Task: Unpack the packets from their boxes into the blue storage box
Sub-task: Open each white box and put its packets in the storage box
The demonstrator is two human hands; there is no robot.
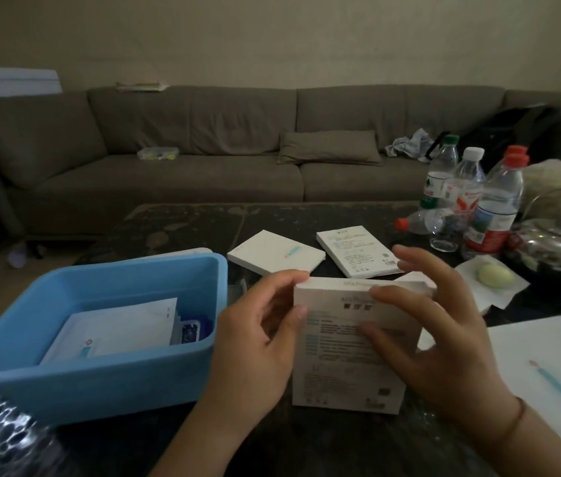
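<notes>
- A person's left hand (258, 335) and right hand (434, 339) hold a white cardboard box (351, 356) upright over a dark, mottled coffee table (182, 222), just right of the blue storage box (100, 383)
- The left hand grips the carton's top left corner with curled fingers and thumb; the right hand spreads wide across the printed face, thumb (375, 335) pressing the panel, fingers arched over the top edge
- The blue storage box, smooth matte plastic with rounded corners and thick rim, sits at the table's near left; flat white packets (113, 332) lie slanted inside against its right wall
- Beyond the held carton, well right of the blue box's far corner, two flat white boxes (275, 253) (358, 249) lie side by side, corners nearly touching, with bare tabletop behind them
- Farther right of the blue box stand clear ribbed plastic bottles (471, 197) with red, white and green caps, one lying on its side
- At the right edge lies a loose white packet (547, 370) with a teal stripe
- A grey-brown fabric sofa (203, 160) runs along the table's far edge, a narrow gap of floor between
</notes>
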